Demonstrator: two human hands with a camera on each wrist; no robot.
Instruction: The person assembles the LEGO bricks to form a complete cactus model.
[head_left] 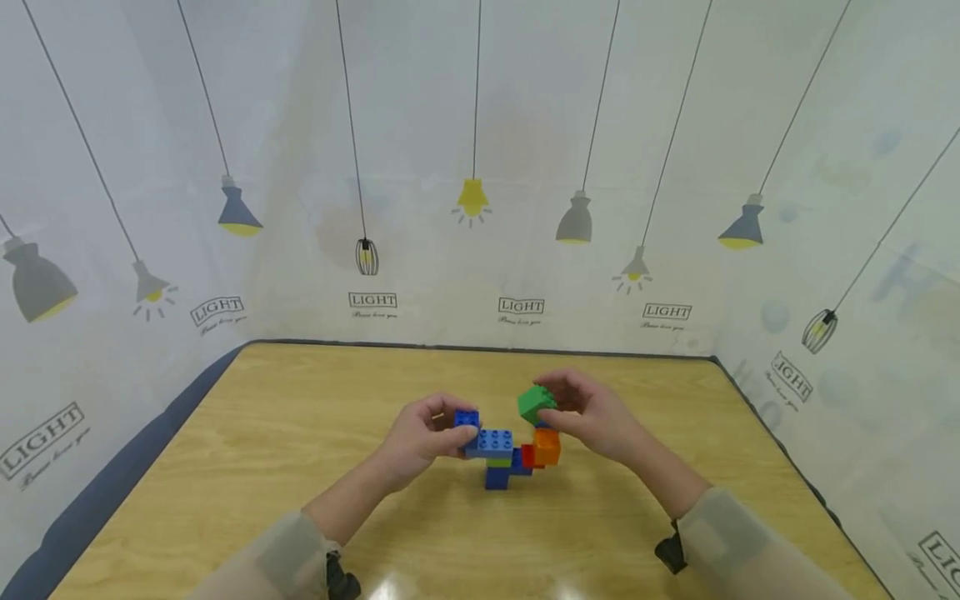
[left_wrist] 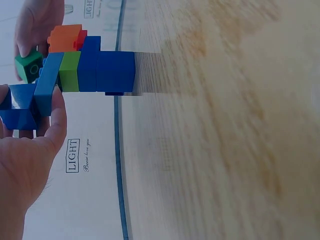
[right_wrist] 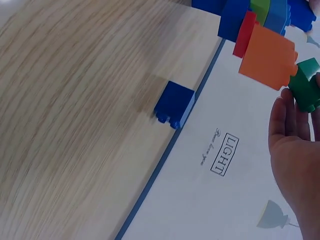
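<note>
A stepped build of toy building bricks stands on the table. At its foot is a dark blue brick (head_left: 497, 478), with a lime brick (left_wrist: 69, 72) above it and a lighter blue brick (head_left: 496, 443) across the top. My left hand (head_left: 416, 437) pinches the dark blue brick (head_left: 467, 419) at the left end of that top. On the right side a red brick (right_wrist: 245, 35) and an orange brick (head_left: 547, 447) stick out. My right hand (head_left: 603, 417) holds a tilted green brick (head_left: 534, 406) between thumb and fingers, close over the orange brick's studs.
A loose blue brick (right_wrist: 174, 104) lies on its side on the wooden table (head_left: 300, 417), beyond the build. A pale curtain (head_left: 420, 275) printed with lamps surrounds the table's back and sides, along a dark edge.
</note>
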